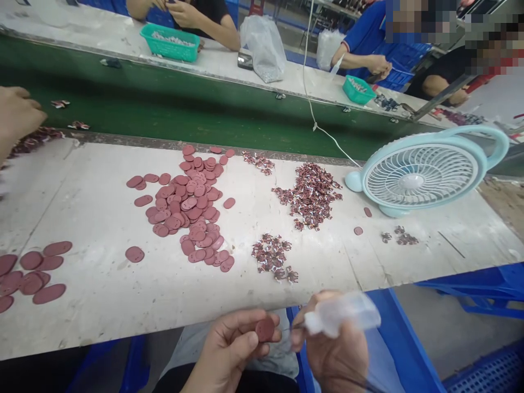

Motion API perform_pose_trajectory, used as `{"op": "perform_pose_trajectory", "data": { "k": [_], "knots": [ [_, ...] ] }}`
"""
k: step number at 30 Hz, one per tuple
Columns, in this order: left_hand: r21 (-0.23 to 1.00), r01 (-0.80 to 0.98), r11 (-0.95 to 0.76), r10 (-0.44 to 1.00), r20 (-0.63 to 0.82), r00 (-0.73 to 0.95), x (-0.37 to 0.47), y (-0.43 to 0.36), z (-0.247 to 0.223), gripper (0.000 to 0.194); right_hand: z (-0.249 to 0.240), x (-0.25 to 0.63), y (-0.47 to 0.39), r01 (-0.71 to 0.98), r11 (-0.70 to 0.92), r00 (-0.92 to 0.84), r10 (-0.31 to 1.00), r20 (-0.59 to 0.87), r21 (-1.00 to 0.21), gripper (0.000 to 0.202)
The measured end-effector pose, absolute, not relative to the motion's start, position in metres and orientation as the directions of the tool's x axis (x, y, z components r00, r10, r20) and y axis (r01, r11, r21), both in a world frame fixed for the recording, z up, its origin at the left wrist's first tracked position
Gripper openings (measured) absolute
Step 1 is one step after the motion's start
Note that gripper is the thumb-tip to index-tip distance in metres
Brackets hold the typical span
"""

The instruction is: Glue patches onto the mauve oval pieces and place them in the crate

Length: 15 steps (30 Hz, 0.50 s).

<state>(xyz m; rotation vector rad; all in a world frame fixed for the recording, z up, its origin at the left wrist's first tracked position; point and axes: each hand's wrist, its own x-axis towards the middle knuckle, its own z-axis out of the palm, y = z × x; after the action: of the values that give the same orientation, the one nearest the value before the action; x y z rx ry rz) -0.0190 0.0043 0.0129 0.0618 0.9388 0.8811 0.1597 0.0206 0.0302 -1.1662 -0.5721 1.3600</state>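
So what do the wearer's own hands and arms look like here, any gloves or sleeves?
Both are bare. The left hand and right hand wear no gloves, rings or watch that I can see. No sleeve shows on the left forearm; the right wrist runs out of the picture, so a sleeve there cannot be judged.

Bright even light, blurred edges

The disc [265, 329] in the left hand [229, 349] looks matt and faintly grainy, like the heap of discs [190, 207]. The bottle [341, 314] in the right hand [333, 349] is cloudy, smooth plastic. The worktop [102, 218] is pale, scuffed and stained; the fan [421, 174] is glossy plastic.
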Motion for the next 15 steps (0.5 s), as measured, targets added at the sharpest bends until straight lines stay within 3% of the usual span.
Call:
{"op": "perform_pose_trajectory", "data": {
  "k": [2, 4, 8, 10, 12, 15],
  "knots": [
    [0.408, -0.633, 0.658, 0.682, -0.679, 0.272, -0.020, 0.005, 0.015, 0.032, 0.033, 0.177, 0.046, -0.631, -0.209, 0.192, 0.891, -0.412, -0.747, 0.039],
    [0.410, -0.625, 0.664, 0.673, -0.692, 0.262, -0.021, 0.006, 0.015, 0.033, 0.032, 0.195, 0.070, -0.706, -0.219, 0.136, 0.892, -0.432, -0.674, 0.041],
    [0.400, -0.613, 0.681, 0.647, -0.722, 0.247, -0.026, 0.006, 0.011, 0.035, 0.024, 0.217, 0.092, -0.631, -0.176, 0.123, 0.939, -0.321, -0.756, 0.086],
    [0.398, -0.614, 0.682, 0.641, -0.730, 0.238, -0.029, 0.007, 0.008, 0.036, 0.022, 0.219, 0.087, -0.620, -0.152, 0.148, 0.941, -0.305, -0.770, 0.095],
    [0.401, -0.613, 0.680, 0.643, -0.728, 0.237, -0.033, 0.008, 0.005, 0.037, 0.021, 0.215, 0.077, -0.512, -0.145, 0.163, 0.951, -0.261, -0.847, 0.084],
    [0.406, -0.610, 0.680, 0.649, -0.721, 0.243, -0.037, 0.009, 0.005, 0.039, 0.019, 0.206, 0.062, -0.154, -0.140, 0.139, 0.977, -0.161, -0.978, 0.031]
  ]
}}
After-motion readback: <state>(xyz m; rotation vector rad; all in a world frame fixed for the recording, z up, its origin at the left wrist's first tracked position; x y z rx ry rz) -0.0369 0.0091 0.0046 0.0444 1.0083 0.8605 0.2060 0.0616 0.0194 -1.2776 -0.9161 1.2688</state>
